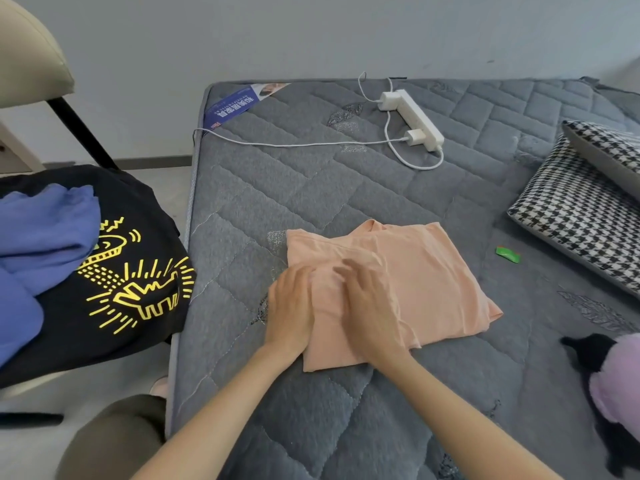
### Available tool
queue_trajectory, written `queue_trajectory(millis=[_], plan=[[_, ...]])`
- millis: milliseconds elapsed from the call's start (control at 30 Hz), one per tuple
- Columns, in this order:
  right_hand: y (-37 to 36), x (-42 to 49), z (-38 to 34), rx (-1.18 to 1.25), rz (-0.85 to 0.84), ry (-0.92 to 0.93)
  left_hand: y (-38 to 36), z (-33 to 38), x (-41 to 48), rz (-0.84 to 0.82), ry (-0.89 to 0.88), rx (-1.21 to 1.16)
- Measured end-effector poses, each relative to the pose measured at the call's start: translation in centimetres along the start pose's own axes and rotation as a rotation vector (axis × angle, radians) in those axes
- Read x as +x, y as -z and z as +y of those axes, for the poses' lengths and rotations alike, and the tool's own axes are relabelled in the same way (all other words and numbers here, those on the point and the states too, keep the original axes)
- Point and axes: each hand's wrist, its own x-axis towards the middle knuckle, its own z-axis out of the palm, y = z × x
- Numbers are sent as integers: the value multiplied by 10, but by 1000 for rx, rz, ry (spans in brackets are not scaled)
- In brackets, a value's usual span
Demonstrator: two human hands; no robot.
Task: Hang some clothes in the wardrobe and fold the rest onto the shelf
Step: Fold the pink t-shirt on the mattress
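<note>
A person folds a peach T-shirt (426,271) on a grey quilted mattress (311,188). The shirt lies near the middle, closer to the left edge than to the right. It is already doubled into a rough rectangle, its collar toward the far edge. Both hands rest flat on the shirt's left part. The left hand (291,310) sits at the garment's left border with its fingers straight and together. The right hand (370,306) lies just beside it, palm down, fingers slightly spread. Neither hand pinches the cloth, and most of the shirt stretches away to the right of the hands.

The thin, soft jersey looks light and limp. It will likely sag and slip out of its folds if lifted by one corner. Sliding both hands under the folded stack, or gripping the doubled edges, seems the safer hold.

A black printed T-shirt (138,209) and a blue garment (45,230) wait on a chair (31,46) beyond the left edge. A white power strip (412,119) lies near the far edge, and houndstooth cushions (571,216) sit along the right edge.
</note>
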Motion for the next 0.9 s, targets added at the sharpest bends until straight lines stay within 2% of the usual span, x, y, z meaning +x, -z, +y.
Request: queue_trajectory(millis=[67,167,233,333,400,467,533,600,700,800,900], plan=[[-13,-14,0,-56,-185,33,-8,-8,-9,-160,-26,136],[-19,-17,14,-224,-250,-18,-16,-18,-20,-303,-4,296],[-12,-13,25,-302,-265,-43,-13,-19,-23,-327,23,285],[-3,-5,36,-296,-315,-124,-3,-17,-31,-333,94,163],[1,1,37,-305,-254,-84,8,-17,-40,-286,120,42],[4,11,31,-255,-78,1,21,-19,-48,-214,95,-25],[4,27,21,-181,15,32,31,-19,-56,-235,21,2],[5,46,11,-122,-62,-6,35,-18,-61,-305,-52,42],[2,70,0,-115,-273,-100,41,-16,-64,-336,-53,-3],[-9,90,-11,277,-434,-249,44,-20,-63,-448,-108,34],[-18,106,-20,432,-426,-341,44,-20,-61,-457,-122,28]])
